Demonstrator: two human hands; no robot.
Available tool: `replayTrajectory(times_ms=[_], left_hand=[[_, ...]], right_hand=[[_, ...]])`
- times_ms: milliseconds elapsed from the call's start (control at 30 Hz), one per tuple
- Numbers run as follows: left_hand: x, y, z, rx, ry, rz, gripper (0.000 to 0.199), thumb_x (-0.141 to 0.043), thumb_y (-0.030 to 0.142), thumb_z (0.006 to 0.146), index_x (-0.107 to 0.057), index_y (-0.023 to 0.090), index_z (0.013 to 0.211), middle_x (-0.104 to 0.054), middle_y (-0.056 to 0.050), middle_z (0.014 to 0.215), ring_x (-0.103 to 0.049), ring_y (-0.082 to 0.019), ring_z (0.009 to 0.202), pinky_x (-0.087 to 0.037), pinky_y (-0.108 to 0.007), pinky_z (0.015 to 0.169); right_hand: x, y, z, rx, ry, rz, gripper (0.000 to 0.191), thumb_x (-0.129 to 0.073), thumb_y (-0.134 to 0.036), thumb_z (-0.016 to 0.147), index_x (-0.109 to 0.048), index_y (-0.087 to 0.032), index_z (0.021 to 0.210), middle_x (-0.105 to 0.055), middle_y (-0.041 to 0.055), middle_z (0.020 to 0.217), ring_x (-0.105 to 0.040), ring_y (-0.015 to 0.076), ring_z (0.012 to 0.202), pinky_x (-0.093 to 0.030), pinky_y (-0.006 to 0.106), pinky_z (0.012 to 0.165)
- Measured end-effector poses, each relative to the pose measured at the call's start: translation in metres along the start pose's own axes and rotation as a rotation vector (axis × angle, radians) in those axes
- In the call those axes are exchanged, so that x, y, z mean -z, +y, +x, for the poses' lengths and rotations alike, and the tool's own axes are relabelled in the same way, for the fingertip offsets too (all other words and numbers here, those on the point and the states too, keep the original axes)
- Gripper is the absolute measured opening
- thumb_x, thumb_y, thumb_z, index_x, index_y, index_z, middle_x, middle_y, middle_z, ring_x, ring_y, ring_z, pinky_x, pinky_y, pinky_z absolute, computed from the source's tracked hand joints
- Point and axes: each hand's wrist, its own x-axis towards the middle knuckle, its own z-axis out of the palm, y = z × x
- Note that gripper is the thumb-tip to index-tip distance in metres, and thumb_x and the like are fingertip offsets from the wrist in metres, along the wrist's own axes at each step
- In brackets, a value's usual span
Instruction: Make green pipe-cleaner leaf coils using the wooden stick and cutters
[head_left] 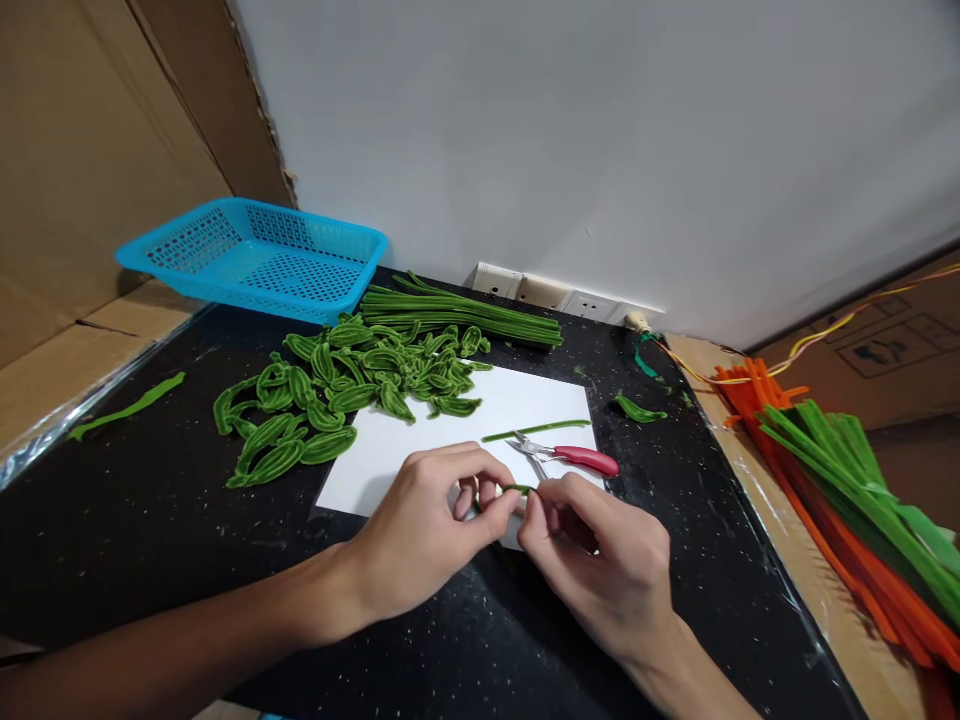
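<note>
Between my two hands runs a short green fuzzy stem [517, 489]. My left hand [442, 520] pinches one end of it, and my right hand [600, 555] pinches the other, fingertips close together. Both hands are over the lower part of a white sheet [450, 440]. Just beyond them lie pliers with red handles [585, 459], beside a straight green stem [536, 430]. A pile of green leaf-shaped loops [360, 370] covers the sheet's upper left and the black table next to it.
A bundle of green stems [465, 315] lies behind the pile. At the back left is a blue basket [300, 275]. One loop [639, 409] lies right of the sheet. Orange strips [817, 530] and green strips [862, 490] are at the right, near a socket strip [540, 292] and yellow wire.
</note>
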Motion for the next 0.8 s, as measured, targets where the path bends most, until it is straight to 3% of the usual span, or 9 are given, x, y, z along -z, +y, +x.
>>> replayTrajectory(times_ms=[200, 367, 633, 800], left_hand=[[0.0, 0.001, 0.002, 0.087, 0.006, -0.138, 0.006, -0.068, 0.018, 0.09, -0.067, 0.018, 0.085, -0.057, 0.004, 0.069, -0.051, -0.012, 0.064, -0.042, -0.022, 0.059], [0.001, -0.003, -0.002, 0.034, -0.017, 0.007, 0.014, -0.063, 0.02, 0.094, -0.063, 0.019, 0.081, -0.052, 0.005, 0.067, -0.05, -0.011, 0.063, -0.042, -0.023, 0.061], [-0.005, -0.006, -0.009, -0.107, 0.016, 0.305, 0.018, -0.058, 0.018, 0.095, -0.056, 0.02, 0.078, -0.046, 0.005, 0.064, -0.046, -0.013, 0.06, -0.038, -0.025, 0.059], [-0.002, -0.006, -0.005, -0.052, 0.048, 0.215, 0.013, -0.061, 0.02, 0.095, -0.06, 0.02, 0.082, -0.047, 0.005, 0.065, -0.047, -0.012, 0.06, -0.041, -0.024, 0.06]], right_hand=[[0.001, -0.003, 0.0, 0.01, -0.014, 0.02, 0.016, -0.059, -0.011, 0.096, -0.056, -0.02, 0.084, -0.05, -0.0033, 0.065, -0.05, 0.0106, 0.052, -0.036, 0.024, 0.048], [-0.003, -0.001, -0.003, 0.083, 0.027, -0.059, 0.015, -0.058, -0.011, 0.094, -0.056, -0.021, 0.083, -0.054, -0.0035, 0.063, -0.048, 0.0106, 0.05, -0.038, 0.025, 0.047], [-0.01, -0.004, -0.007, 0.156, 0.094, -0.147, 0.024, -0.06, -0.01, 0.092, -0.054, -0.023, 0.073, -0.046, -0.0067, 0.053, -0.04, 0.0097, 0.045, -0.032, 0.027, 0.044], [-0.005, -0.005, -0.002, 0.083, 0.041, -0.085, 0.021, -0.06, -0.011, 0.094, -0.058, -0.021, 0.075, -0.051, -0.0043, 0.057, -0.043, 0.0103, 0.046, -0.033, 0.027, 0.045]])
